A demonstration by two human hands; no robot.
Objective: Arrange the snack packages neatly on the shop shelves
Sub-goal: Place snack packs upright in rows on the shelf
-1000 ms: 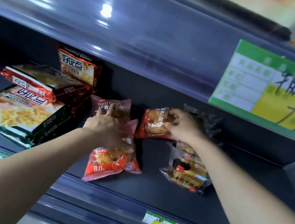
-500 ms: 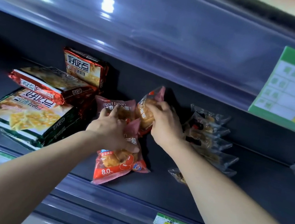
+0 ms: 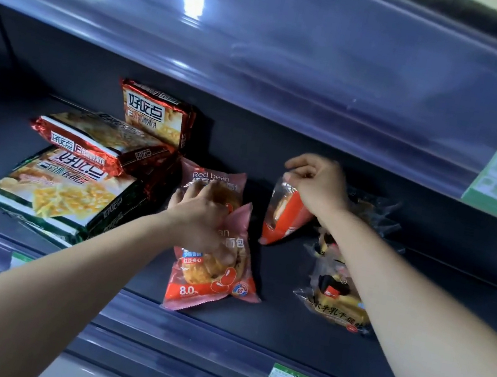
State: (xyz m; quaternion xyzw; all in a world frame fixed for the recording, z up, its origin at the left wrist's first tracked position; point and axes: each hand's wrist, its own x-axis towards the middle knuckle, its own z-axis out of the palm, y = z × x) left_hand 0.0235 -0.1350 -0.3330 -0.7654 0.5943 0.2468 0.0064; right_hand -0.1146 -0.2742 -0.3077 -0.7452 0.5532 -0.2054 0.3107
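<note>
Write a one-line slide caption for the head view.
Left hand rests on red bean bread packs while right hand pinches the top of an orange pack on the shelf.

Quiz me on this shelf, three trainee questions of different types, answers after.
1. True or false: the right hand pinches the top edge of the orange plastic bread packet.
2. The left hand rests on: A pink plastic red-bean bread packets; B clear-wrapped bread packets; C green paper price tag.
3. In view, the stacked foil cracker packs lie on which side of the pink packets?
Key: 1 true; 2 A; 3 left.
</note>
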